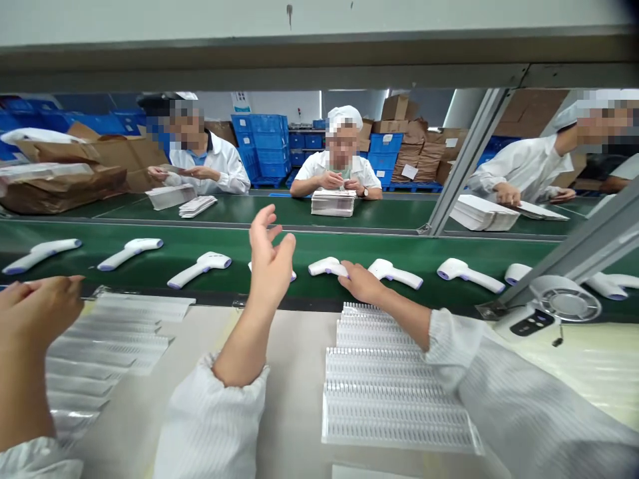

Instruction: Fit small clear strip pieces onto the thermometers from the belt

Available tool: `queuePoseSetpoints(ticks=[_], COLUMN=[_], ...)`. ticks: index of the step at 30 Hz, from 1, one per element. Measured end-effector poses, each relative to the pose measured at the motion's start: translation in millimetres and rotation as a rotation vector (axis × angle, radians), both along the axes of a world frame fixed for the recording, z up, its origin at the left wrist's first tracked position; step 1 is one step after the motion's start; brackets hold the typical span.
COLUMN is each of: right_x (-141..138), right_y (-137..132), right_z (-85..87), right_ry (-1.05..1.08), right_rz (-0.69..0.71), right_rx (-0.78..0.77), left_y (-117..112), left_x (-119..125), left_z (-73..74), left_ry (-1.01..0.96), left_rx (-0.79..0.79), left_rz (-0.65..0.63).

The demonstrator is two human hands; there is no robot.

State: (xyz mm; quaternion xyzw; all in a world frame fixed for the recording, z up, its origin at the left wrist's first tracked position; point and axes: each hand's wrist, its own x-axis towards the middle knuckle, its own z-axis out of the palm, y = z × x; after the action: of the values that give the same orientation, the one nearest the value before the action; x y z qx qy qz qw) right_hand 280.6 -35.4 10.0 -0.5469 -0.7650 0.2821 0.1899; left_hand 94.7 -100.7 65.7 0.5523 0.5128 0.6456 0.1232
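Reaching over the table edge, the right hand (362, 283) rests its fingers (345, 271), pressed together, on a white infrared thermometer (325, 267) lying on the green conveyor belt (279, 243); whether they pinch it I cannot tell; the left hand (269, 263) is raised above the belt, fingers spread, touching nothing; a second thermometer (394, 274) lies just beside the first, and others sit spaced along the belt; on the pale table (294, 412) below, stacked clear plastic trays (394, 399) lie under the right forearm; at far left, a co-worker's hand (37, 313) is near more clear plastic packaging (110, 352); beyond the belt, three co-workers (339, 166) in white coats and hairnets handle stacks of printed paper (333, 203) on a second green bench (389, 209); blue crates (262, 150) and cardboard boxes (399, 106) are piled along the back of the room.
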Motion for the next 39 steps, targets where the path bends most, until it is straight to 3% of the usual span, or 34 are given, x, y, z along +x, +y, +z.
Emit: queuePoseSetpoints(ticks=[2, 5, 8, 10, 13, 16, 18, 20, 25, 27, 30, 33, 39], right_x=[-1, 24, 77, 114, 158, 176, 178, 176, 178, 181, 185, 187, 203], right_y=[4, -18, -72, -118, -187, -228, -239, -243, -256, -265, -275, -277, -266], right_z=[1.2, 13.9, 28.6, 32.8, 21.7, -5.5, -20.4, -26.8, -26.1, -32.2, -46.7, -55.4, -47.6], right_ry=[-0.056, -0.077, -0.042, 0.008, -0.041, -0.147, -0.188, -0.168, -0.083, -0.127, -0.267, -0.312, -0.123], right_rz=[-0.002, 0.007, 0.064, 0.213, 0.433, 0.464, 0.43, 0.411, 0.346, 0.401, 0.484, 0.47, 0.376], right_rx=[0.065, 0.134, 0.105, 0.02, -0.176, -0.105, 0.006, 0.122, 0.452, 0.495, 0.476, 0.378, 0.153], left_y=[-3, -9, -24, -41, -81, -124, -148, -166, -193, -202, -210, -211, -204], left_x=[-5, -1, 14, 28, 53, 74, 83, 89, 92, 94, 100, 107, 112], left_z=[5.6, 11.2, 15.9, 16.7, 6.2, -23.0, -46.1, -64.4, -82.4, -88.5, -101.9, -111.7, -109.7], left_ry=[-0.016, 0.003, 0.029, 0.088, 0.368, 0.764, 0.955, 1.082, 1.205, 1.259, 1.287, 1.254, 1.08], left_rx=[0.04, 0.119, 0.175, 0.155, 0.01, -0.213, -0.311, -0.296, 0.154, 0.213, 0.175, 0.145, -0.007], left_rz=[-0.012, -0.098, -0.242, -0.352, -0.547, -0.743, -0.827, -0.841, -0.551, -0.509, -0.563, -0.612, -0.662])
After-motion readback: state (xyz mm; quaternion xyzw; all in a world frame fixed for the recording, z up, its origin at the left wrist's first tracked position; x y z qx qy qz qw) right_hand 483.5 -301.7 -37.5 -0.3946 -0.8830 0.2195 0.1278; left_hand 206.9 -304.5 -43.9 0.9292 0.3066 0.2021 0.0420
